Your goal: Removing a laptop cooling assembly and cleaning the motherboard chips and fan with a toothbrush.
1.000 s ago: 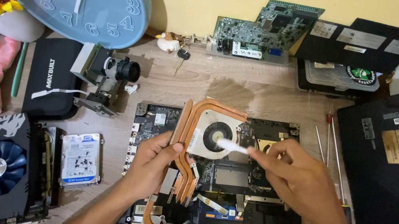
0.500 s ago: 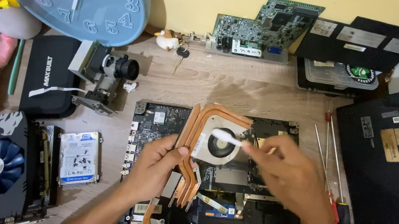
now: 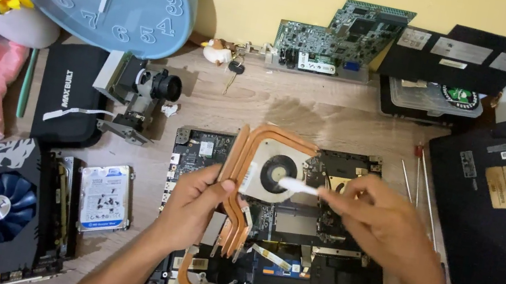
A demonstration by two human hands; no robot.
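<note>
My left hand (image 3: pixel 191 203) curls around the copper heat pipes (image 3: pixel 234 180), thumb on top, propping the cooler over the laptop board (image 3: pixel 286 271) near the desk's front edge. My right hand (image 3: pixel 382 229) pinches a white swab (image 3: pixel 297 186), tip on the fan (image 3: pixel 278 169).

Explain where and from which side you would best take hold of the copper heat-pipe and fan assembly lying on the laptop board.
Probably grip the bundled copper pipes from the left, as the left hand does: they form a narrow, rigid bar clear of the fan, where the right hand works with a white swab.
</note>
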